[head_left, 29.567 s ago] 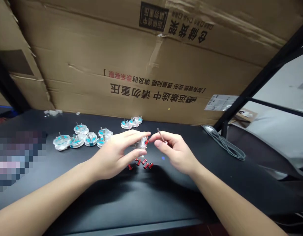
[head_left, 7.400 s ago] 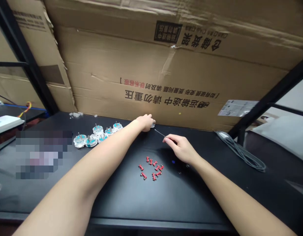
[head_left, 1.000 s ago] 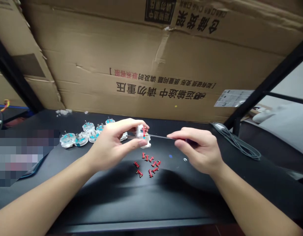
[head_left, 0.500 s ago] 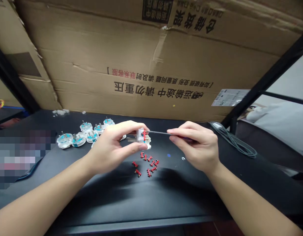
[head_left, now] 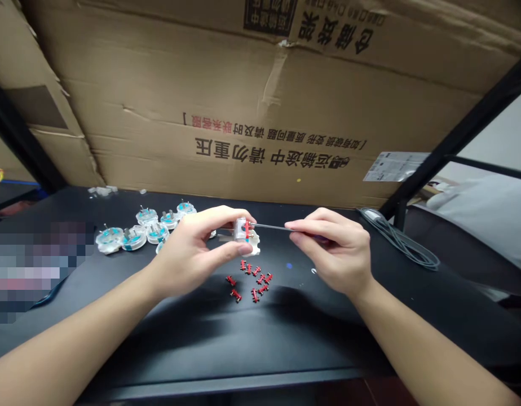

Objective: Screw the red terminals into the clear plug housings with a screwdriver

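Observation:
My left hand (head_left: 201,245) grips a clear-and-white electrical plug (head_left: 240,230) between thumb and fingers, its metal prongs pointing left. A red clamp piece (head_left: 247,230) with brass screws sits on the plug's right side. In my right hand (head_left: 334,245) is a screwdriver (head_left: 271,226), held level, its thin shaft reaching left to the upper screw. Most of its handle is hidden by my fingers. Below the plug, several loose red clamp pieces (head_left: 255,295) lie scattered on the black tabletop (head_left: 260,344).
Several clear plugs with blue inserts (head_left: 133,238) stand prongs-up at the left. Small clear bits (head_left: 103,192) lie at the back left. A coiled grey cable (head_left: 398,239) rests at the right. A large cardboard sheet (head_left: 226,84) closes off the back, beside a black frame post (head_left: 400,211).
Both hands keep nearly the same pose, with the screwdriver still at the plug's upper screw. The plug has turned slightly in my left hand, and the whole view has shifted a little.

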{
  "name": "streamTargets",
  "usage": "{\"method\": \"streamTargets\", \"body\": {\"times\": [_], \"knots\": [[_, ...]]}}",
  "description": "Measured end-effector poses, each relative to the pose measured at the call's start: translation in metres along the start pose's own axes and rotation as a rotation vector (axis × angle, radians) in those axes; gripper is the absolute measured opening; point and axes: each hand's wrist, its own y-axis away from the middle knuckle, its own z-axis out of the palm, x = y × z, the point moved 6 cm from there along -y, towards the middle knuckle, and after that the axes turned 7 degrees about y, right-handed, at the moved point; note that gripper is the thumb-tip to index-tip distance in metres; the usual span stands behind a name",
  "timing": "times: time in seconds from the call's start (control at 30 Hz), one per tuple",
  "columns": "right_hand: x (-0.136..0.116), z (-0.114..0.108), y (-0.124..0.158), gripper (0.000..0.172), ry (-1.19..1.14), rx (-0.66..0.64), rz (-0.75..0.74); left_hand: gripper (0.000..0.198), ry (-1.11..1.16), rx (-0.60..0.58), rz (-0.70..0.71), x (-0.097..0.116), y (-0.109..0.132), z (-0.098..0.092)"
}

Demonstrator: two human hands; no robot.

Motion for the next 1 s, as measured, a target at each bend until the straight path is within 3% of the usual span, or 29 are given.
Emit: {"method": "streamTargets", "body": {"times": [0.2,0.3,0.4,0.43,0.5,0.57,0.63,0.7,0.8,0.9,1.0], "knots": [[0.002,0.000,-0.001,0.015,0.004,-0.040,0.026,0.026,-0.080,-0.033,0.061,0.003,0.000,0.001],[0.008,0.009,-0.002,0.014,-0.047,-0.227,0.127,0.024,-0.231,-0.093,0.187,0.007,0.000,0.000],[0.015,0.021,0.002,0.032,-0.102,-0.442,0.257,0.027,-0.337,-0.188,0.319,0.011,0.002,0.003],[0.015,0.021,0.002,0.036,-0.076,-0.431,0.246,0.026,-0.336,-0.196,0.304,0.011,0.001,0.004],[0.009,0.011,-0.002,0.036,0.072,-0.272,0.101,0.021,-0.253,-0.174,0.145,0.003,-0.001,0.005],[-0.003,-0.002,-0.004,0.026,0.268,-0.084,-0.104,0.021,-0.081,-0.164,-0.085,-0.010,-0.001,0.009],[-0.009,-0.009,-0.004,0.013,0.355,0.005,-0.213,0.027,0.091,-0.167,-0.239,-0.019,0.000,0.015],[-0.002,-0.010,-0.005,0.006,0.250,-0.031,-0.130,0.027,0.180,-0.138,-0.272,-0.022,0.000,0.017],[0.016,-0.002,-0.005,0.011,-0.107,-0.151,0.160,0.026,0.192,-0.048,-0.204,-0.021,-0.002,0.009],[0.026,0.007,0.000,0.013,-0.410,-0.153,0.350,0.029,0.061,-0.011,-0.103,-0.013,-0.003,0.001],[0.029,0.009,0.003,0.021,-0.465,-0.115,0.416,0.026,-0.099,-0.045,-0.019,-0.007,-0.004,-0.001]]}}
